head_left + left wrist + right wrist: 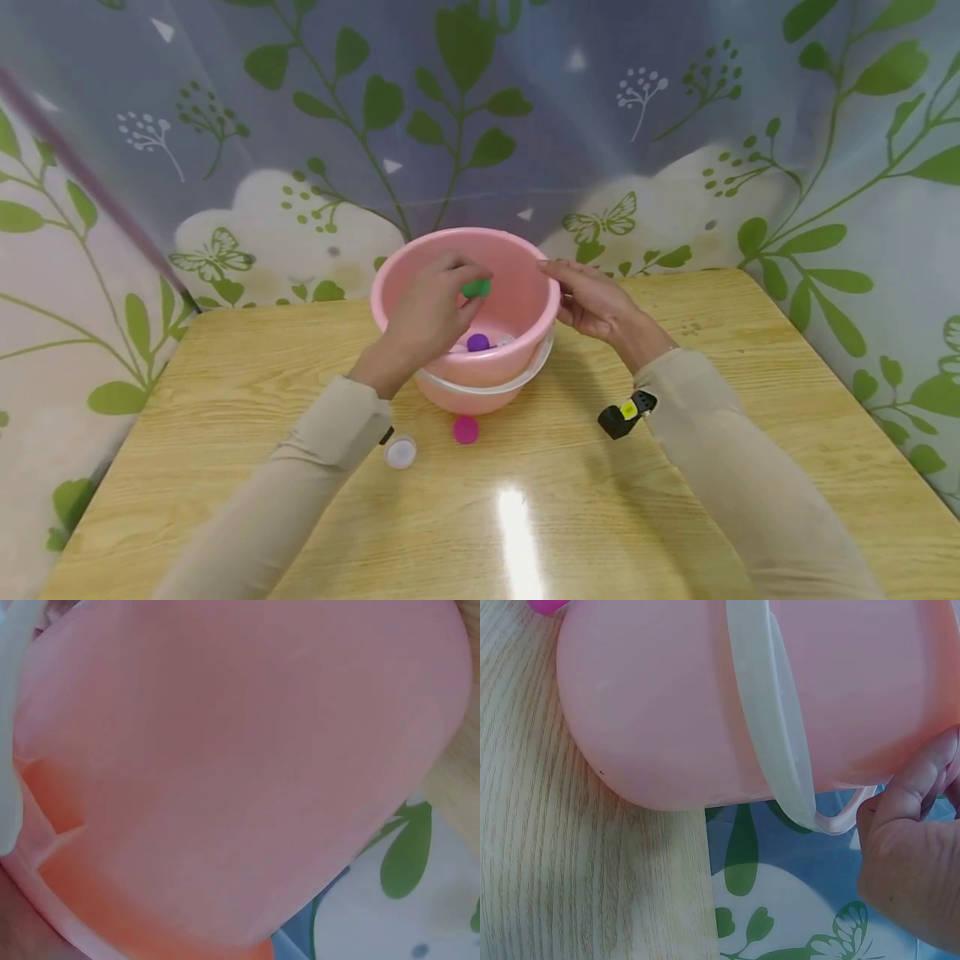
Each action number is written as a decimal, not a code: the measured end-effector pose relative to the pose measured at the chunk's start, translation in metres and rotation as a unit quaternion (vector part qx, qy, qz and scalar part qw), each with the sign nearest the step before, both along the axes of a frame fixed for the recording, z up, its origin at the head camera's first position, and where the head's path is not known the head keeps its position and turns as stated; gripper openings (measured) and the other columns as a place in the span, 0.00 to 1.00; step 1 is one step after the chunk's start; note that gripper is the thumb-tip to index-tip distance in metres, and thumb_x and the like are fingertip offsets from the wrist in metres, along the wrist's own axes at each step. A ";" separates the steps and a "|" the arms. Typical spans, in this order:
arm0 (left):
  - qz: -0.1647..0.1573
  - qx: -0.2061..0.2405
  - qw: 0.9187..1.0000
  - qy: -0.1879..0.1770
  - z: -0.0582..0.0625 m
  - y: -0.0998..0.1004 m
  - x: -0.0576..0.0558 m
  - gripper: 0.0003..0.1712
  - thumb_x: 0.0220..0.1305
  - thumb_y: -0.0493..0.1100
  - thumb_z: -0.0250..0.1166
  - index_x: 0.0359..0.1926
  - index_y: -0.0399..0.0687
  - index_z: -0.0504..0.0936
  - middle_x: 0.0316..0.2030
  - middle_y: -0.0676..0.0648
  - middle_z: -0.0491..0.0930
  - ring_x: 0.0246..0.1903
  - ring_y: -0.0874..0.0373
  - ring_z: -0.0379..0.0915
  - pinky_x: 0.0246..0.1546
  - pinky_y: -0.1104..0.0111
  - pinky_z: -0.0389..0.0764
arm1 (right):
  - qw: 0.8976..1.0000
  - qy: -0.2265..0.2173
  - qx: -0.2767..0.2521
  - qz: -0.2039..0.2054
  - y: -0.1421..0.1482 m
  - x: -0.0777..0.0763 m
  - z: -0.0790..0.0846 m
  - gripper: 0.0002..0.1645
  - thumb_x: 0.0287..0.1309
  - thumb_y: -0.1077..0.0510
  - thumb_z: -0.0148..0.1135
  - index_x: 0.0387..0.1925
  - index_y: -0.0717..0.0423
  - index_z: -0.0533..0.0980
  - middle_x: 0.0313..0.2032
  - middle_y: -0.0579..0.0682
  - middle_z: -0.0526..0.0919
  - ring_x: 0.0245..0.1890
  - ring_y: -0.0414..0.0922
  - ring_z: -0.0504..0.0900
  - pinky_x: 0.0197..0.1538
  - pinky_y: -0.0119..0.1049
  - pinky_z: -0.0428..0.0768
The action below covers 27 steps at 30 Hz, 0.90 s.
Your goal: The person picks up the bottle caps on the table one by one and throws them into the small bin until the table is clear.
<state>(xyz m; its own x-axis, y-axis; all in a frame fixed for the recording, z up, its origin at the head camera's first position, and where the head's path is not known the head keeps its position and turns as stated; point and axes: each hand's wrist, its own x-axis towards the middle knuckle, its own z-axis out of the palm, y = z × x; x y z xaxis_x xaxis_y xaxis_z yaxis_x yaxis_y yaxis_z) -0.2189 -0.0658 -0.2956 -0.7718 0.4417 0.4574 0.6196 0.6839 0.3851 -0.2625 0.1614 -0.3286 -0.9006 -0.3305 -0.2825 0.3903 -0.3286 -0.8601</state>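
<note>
A pink bucket (465, 372) with a white handle (769, 712) stands upright on the table. My left hand (431, 312) is over its opening and pinches a small green cap (476, 288) between thumb and fingers. Inside, at the bottom, lie a purple cap (477, 342) and a clear or white piece (506, 340), partly hidden by the near rim. With its thumb over the rim, my right hand (596, 304) holds the bucket's right side. The left wrist view is mostly filled by the bucket's wall (247, 750).
In front of the bucket, a magenta cap (466, 430) and a white round cap (401, 452) lie on the wooden table (300, 500). A leaf-patterned curtain (562, 100) hangs behind the table and at both sides.
</note>
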 end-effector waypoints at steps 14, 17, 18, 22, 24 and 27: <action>0.020 -0.040 0.995 -0.086 -0.003 0.001 0.000 0.16 0.64 0.38 0.63 0.52 0.42 0.82 0.47 0.45 0.77 0.48 0.53 0.71 0.52 0.66 0.73 | 1.000 0.009 0.003 0.001 -0.001 0.000 -0.002 0.13 0.67 0.53 0.57 0.44 0.59 0.68 0.35 0.49 0.73 0.23 0.38 0.78 0.25 0.23 0.80; 0.022 -0.056 0.992 -0.106 -0.003 0.000 0.000 0.16 0.65 0.38 0.63 0.53 0.42 0.81 0.48 0.45 0.77 0.49 0.53 0.71 0.54 0.65 0.73 | 1.000 0.010 0.003 0.001 -0.001 0.000 -0.002 0.13 0.67 0.53 0.57 0.44 0.59 0.68 0.35 0.49 0.73 0.23 0.38 0.78 0.25 0.23 0.80; 0.022 -0.061 0.992 -0.111 -0.002 0.000 0.000 0.16 0.64 0.38 0.62 0.52 0.42 0.81 0.48 0.45 0.77 0.49 0.53 0.71 0.54 0.64 0.72 | 1.000 0.010 0.003 0.002 -0.001 0.000 -0.002 0.14 0.67 0.53 0.57 0.44 0.59 0.68 0.35 0.49 0.73 0.23 0.38 0.78 0.25 0.23 0.80; 0.023 -0.072 0.989 -0.126 -0.002 -0.001 -0.001 0.15 0.64 0.38 0.62 0.51 0.42 0.81 0.47 0.45 0.77 0.48 0.53 0.70 0.54 0.64 0.72 | 1.000 0.012 0.006 0.001 -0.001 0.000 -0.002 0.14 0.67 0.52 0.57 0.44 0.59 0.69 0.35 0.50 0.73 0.23 0.38 0.78 0.25 0.23 0.80; 0.024 -0.074 0.988 -0.131 -0.002 0.000 -0.002 0.14 0.64 0.38 0.62 0.51 0.42 0.82 0.46 0.46 0.77 0.48 0.54 0.70 0.53 0.65 0.72 | 1.000 0.012 0.005 0.000 -0.001 0.000 -0.002 0.14 0.66 0.52 0.58 0.44 0.59 0.69 0.35 0.50 0.73 0.23 0.39 0.78 0.25 0.23 0.80; 0.027 -0.075 0.987 -0.139 -0.002 0.000 -0.003 0.14 0.63 0.38 0.62 0.50 0.42 0.82 0.45 0.46 0.77 0.47 0.54 0.70 0.53 0.65 0.72 | 1.000 0.010 0.000 -0.002 -0.001 0.000 -0.002 0.14 0.66 0.53 0.58 0.43 0.59 0.69 0.35 0.50 0.73 0.23 0.39 0.78 0.25 0.23 0.80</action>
